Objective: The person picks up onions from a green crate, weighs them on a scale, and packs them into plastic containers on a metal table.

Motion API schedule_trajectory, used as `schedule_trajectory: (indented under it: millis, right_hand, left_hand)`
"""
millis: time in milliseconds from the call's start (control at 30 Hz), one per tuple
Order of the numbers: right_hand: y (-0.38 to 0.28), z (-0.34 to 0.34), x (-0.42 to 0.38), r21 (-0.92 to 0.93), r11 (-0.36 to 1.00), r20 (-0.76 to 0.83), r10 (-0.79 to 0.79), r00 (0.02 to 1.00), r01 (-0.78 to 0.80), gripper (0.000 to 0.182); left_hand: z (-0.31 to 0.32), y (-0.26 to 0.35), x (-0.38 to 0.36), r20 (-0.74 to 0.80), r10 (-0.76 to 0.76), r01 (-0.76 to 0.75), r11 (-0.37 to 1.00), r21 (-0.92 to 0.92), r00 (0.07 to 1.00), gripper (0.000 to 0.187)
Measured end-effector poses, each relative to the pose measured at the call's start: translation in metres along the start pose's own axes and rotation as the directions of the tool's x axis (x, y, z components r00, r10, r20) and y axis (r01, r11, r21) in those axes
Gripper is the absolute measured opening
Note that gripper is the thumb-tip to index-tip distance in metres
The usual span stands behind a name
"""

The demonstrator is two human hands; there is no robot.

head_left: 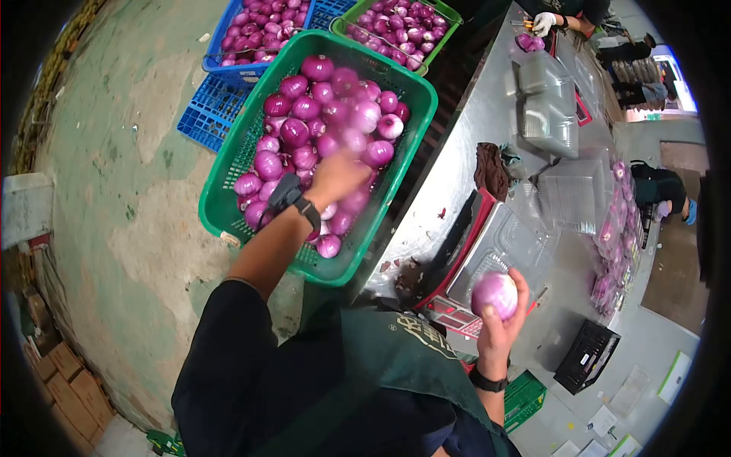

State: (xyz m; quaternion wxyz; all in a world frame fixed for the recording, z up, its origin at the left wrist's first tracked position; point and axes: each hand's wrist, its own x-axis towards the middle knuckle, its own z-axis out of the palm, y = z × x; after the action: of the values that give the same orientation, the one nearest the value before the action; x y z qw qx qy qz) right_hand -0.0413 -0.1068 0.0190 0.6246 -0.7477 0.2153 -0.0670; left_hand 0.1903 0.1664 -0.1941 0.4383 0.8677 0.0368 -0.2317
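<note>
Inside a large green plastic basket (423, 97) lie many peeled purple onions (295, 132). My left hand (337, 183) reaches down among them, its fingers smeared by motion, so its grip cannot be made out. A dark watch and a dark band circle that wrist. In my right hand (505, 324) a single purple onion (493, 295) with a pale patch is held between thumb and fingers. Below this onion sits a red weighing scale (449, 311) with a clear plastic tray (499, 240) on it.
Blue (215, 57) and green (457, 17) crates of onions stand beyond the basket. Stacked clear containers (550, 122), a brown cloth (491, 169) and packed onions (618, 236) rest on the metal table (438, 164). A co-worker's gloved hand (544, 23) is at the far end.
</note>
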Motion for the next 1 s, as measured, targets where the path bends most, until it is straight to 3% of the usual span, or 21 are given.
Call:
schedule_trajectory:
  millis: [100,167,233,300,333,367,433,500,567,600,633,700,733,800,833,900,1000]
  right_hand:
    - [0.005,-0.024,-0.002,0.036,0.999,-0.129,0.004,0.992,0.001,0.081]
    - [-0.002,-0.030,-0.002,0.048,0.999,-0.186,0.034,0.982,-0.025,0.081]
    - [-0.002,-0.040,0.000,0.056,0.997,-0.247,0.062,0.967,-0.050,0.082]
    - [0.004,-0.054,0.002,0.148,0.987,-0.327,0.107,0.939,-0.060,0.085]
    - [0.006,-0.058,0.003,0.113,0.993,-0.316,0.077,0.946,-0.043,0.077]
    - [0.014,-0.067,0.003,0.113,0.992,-0.321,0.086,0.943,-0.052,0.077]
    - [0.027,-0.084,0.003,0.288,0.953,-0.337,0.190,0.922,-0.091,0.070]
    - [0.023,-0.086,0.005,0.287,0.954,-0.333,0.187,0.924,-0.090,0.068]
    - [0.016,-0.084,0.010,0.389,0.914,-0.247,0.220,0.944,-0.111,0.068]
    - [0.015,-0.083,0.012,0.394,0.913,-0.253,0.217,0.943,-0.104,0.068]
    - [0.014,-0.083,0.013,0.364,0.928,-0.258,0.187,0.948,-0.084,0.067]
    - [0.016,-0.084,0.012,0.341,0.938,-0.258,0.159,0.953,-0.064,0.069]
    - [0.019,-0.087,0.012,0.282,0.957,-0.285,0.146,0.947,-0.063,0.072]
    - [0.019,-0.087,0.012,0.221,0.973,-0.338,0.144,0.930,-0.070,0.080]
    - [0.021,-0.089,0.012,0.224,0.973,-0.348,0.137,0.927,-0.059,0.080]
    - [0.034,-0.100,0.008,0.023,0.999,-0.341,0.037,0.939,-0.031,0.083]
    - [0.041,-0.116,0.004,-0.257,0.966,-0.309,-0.093,0.946,0.011,0.085]
  left_hand:
    - [-0.004,-0.031,0.036,-0.119,-0.064,0.074,0.993,0.087,0.991,0.058]
    - [-0.011,-0.048,0.051,-0.548,0.035,0.165,0.936,0.311,0.836,0.064]
    - [-0.027,-0.062,0.062,-0.625,-0.141,0.286,0.948,0.137,0.768,0.066]
    - [-0.023,-0.084,0.080,-0.679,-0.354,0.474,0.880,-0.010,0.643,0.083]
    - [-0.034,-0.091,0.085,-0.558,-0.429,0.470,0.879,-0.077,0.711,0.096]
    - [-0.032,-0.112,0.098,-0.553,-0.429,0.474,0.878,-0.070,0.714,0.096]
    - [-0.018,-0.141,0.120,-0.614,-0.377,0.282,0.926,-0.250,0.693,0.100]
    - [-0.024,-0.146,0.117,-0.519,-0.453,0.274,0.881,-0.386,0.725,0.099]
    - [-0.038,-0.154,0.113,-0.263,-0.534,0.232,0.687,-0.689,0.804,0.087]
    - [-0.050,-0.129,0.088,-0.164,-0.442,0.146,0.587,-0.797,0.882,0.069]
    - [-0.054,-0.129,0.081,-0.030,-0.318,0.104,0.396,-0.912,0.948,0.054]
    - [-0.060,-0.109,0.047,0.076,-0.082,0.082,0.082,-0.993,0.994,0.056]
    - [-0.061,-0.094,0.029,0.072,-0.078,0.079,0.087,-0.993,0.994,0.056]
    - [-0.058,-0.063,-0.004,0.177,0.170,0.199,-0.123,-0.972,0.970,0.062]
    - [-0.056,-0.043,-0.020,0.153,0.227,0.189,-0.143,-0.972,0.962,0.069]
    - [-0.046,-0.014,-0.040,0.154,0.464,0.254,-0.160,-0.954,0.872,0.074]
    - [-0.022,0.043,-0.077,0.193,0.520,0.247,-0.035,-0.969,0.832,0.085]
